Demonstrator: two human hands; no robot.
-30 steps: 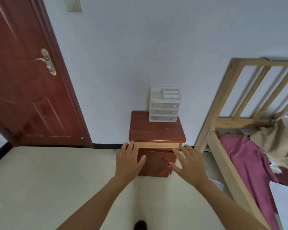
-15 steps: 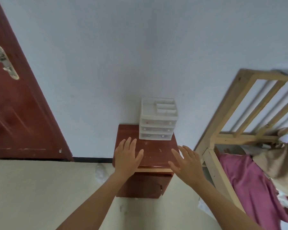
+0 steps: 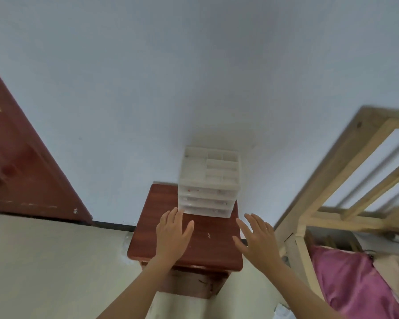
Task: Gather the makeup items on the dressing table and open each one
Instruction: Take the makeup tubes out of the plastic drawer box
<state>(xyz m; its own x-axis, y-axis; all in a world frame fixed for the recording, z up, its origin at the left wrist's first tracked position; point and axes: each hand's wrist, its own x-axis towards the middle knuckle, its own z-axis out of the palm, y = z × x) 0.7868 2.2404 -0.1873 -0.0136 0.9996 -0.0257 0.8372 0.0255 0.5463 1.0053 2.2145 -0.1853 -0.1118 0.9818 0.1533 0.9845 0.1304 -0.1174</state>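
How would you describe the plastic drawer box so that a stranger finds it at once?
Between the dark red door and the pale wooden bed frame stands a small reddish-brown wooden cabinet. At the back of its top sits the translucent white plastic drawer organiser, the only pale, see-through thing there.

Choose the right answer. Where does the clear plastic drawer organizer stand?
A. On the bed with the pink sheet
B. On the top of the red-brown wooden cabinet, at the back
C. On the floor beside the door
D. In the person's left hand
B: the organizer stands on the rear part of the cabinet top, while the left hand and the right hand are open in front of it and hold nothing.
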